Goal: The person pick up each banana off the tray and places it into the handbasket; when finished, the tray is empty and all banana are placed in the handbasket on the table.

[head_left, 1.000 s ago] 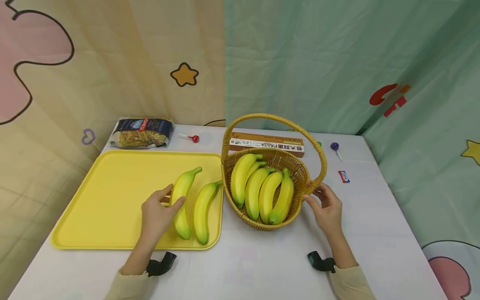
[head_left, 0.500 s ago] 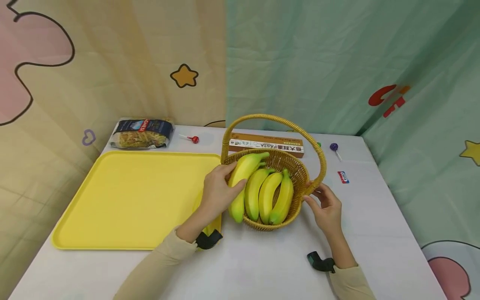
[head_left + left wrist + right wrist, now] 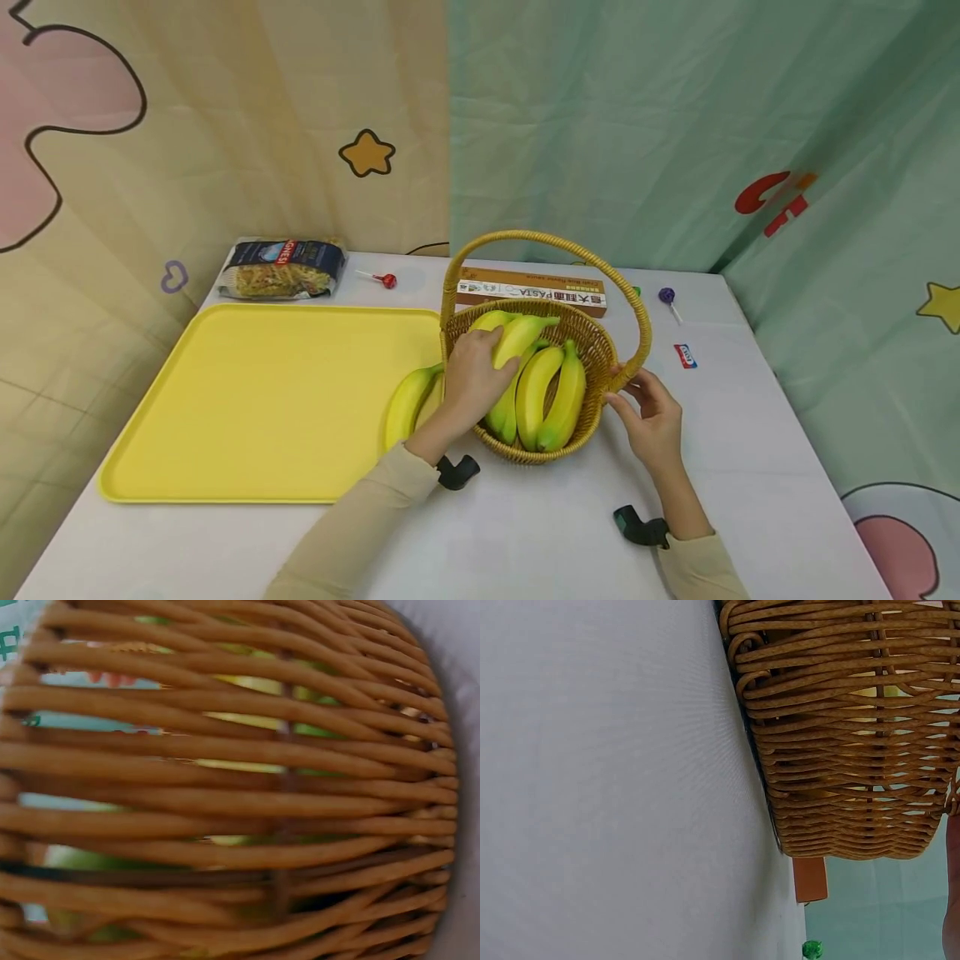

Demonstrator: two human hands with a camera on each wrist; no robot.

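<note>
Left hand (image 3: 471, 377) had its fingers curled round a banana (image 3: 519, 334) just over the basket (image 3: 581, 327), beside four others. Right hand (image 3: 651, 414) touched the handle base, fingers loosely spread. Best lowered flat alongside the rest; one banana on tray (image 3: 408, 400) lay left of it.

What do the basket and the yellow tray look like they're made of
The basket looks like woven wicker or rattan with a slight sheen: round tan strands run in rows across uprights in both wrist views. The yellow tray looks like moulded plastic, matte to satin: one even colour, smooth surface, rounded raised rim. Neither is certain from looks alone.
</note>
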